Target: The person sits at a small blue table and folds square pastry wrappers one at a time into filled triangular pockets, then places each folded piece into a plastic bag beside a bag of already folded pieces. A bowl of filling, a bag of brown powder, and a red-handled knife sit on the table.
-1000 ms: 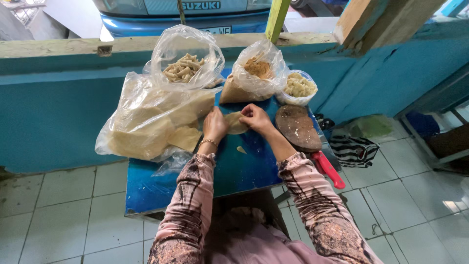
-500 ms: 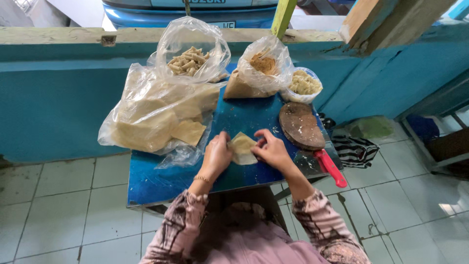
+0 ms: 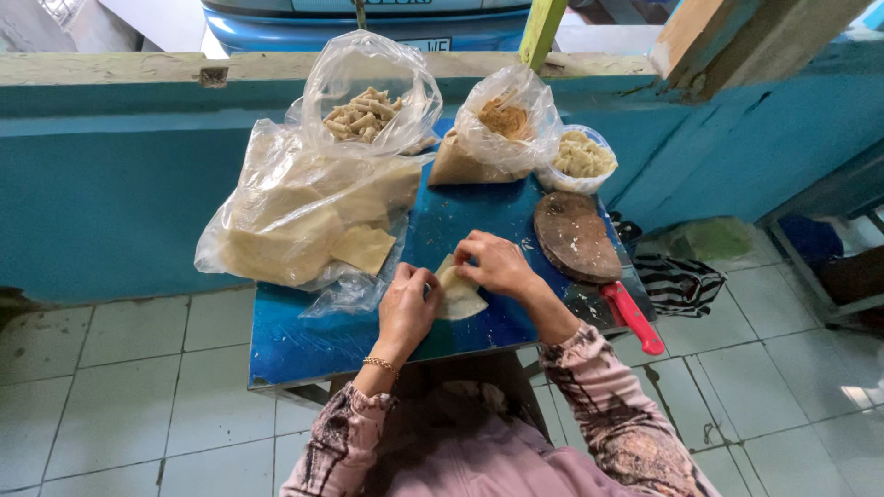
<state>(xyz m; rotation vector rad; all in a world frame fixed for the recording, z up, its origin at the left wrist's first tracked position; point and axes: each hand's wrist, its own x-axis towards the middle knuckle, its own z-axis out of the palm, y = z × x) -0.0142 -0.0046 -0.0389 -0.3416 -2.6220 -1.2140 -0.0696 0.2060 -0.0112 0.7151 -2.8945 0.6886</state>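
Both hands, left hand (image 3: 405, 308) and right hand (image 3: 497, 265), have drawn back to frame centre, now pinching a pale wrapper sheet (image 3: 458, 296) together, folding under way on the blue table (image 3: 304, 336).

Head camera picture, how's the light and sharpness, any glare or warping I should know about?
Head view: soft, even daylight with only faint shadows; the left hand, right hand and the pale wrapper between them read sharp. Glare streaks the clear plastic bags. Wide-angle distortion bends the wall ledge and floor tiles near the edges; the top left corner is blown out.
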